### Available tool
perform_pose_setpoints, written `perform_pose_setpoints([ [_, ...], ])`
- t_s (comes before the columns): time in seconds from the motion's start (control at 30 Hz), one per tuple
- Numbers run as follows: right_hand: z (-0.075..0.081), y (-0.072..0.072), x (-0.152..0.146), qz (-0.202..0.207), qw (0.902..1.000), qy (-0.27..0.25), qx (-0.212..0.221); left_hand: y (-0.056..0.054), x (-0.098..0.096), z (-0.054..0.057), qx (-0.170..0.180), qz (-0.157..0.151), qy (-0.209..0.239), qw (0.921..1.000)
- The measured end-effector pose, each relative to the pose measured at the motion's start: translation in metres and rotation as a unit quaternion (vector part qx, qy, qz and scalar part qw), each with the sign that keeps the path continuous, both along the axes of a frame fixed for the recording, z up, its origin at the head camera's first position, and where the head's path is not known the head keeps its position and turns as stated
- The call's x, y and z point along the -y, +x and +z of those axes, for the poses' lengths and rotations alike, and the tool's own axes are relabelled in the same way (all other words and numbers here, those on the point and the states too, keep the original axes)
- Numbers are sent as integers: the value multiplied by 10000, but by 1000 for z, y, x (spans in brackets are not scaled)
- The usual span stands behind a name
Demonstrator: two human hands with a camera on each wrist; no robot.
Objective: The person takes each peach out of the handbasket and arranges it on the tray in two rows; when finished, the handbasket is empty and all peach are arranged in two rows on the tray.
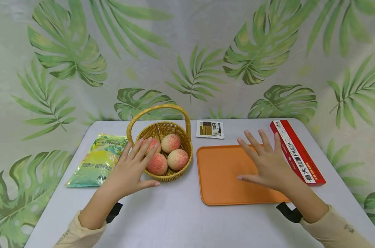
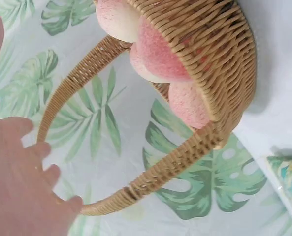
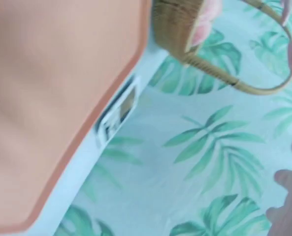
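Left hand (image 1: 128, 172): held near peach-filled wicker basket (image 1: 175, 177), fingers spread | Right hand (image 1: 269, 167): held above orange tray (image 1: 224, 179), fingers spread | Red box (image 1: 299, 155): positioned at right

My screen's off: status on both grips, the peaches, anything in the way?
Head view: left grip empty, partly hiding basket. Right grip empty, partly hiding orange tray. Four peaches in basket.

my left hand (image 1: 128, 172) and right hand (image 1: 269, 167) are raised well apart, their backs toward me, all fingers (image 1: 253, 140) straight and spread. my thumbs (image 1: 149, 184) stick out inward, pointing toward each other. both my forearms (image 1: 97, 206) reach forward and slant inward, coming out of pale beige sleeves (image 1: 83, 234).
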State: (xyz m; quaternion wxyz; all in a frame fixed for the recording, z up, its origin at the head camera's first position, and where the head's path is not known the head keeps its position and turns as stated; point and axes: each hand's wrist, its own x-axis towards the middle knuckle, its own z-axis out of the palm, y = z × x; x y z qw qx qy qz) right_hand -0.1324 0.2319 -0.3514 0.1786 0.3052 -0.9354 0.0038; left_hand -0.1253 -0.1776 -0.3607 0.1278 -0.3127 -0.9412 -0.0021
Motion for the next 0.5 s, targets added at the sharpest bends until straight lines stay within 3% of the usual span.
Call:
perform_pose_setpoints([
  [0.1,1,-5,16,524,9973,-475,-219,1,2,-7,-138,-63,333,9993],
  [0.23,-1,-13,43,1098,9871,-1159,-144,4,3,-21,-308,-9,987,9946],
  [0.37,-11,-21,69,1389,9748,-1729,235,7,4,-39,-283,211,1828,9825],
  [0.5,-26,-29,92,1538,9611,-2193,677,10,4,-58,-127,724,2478,9660],
])
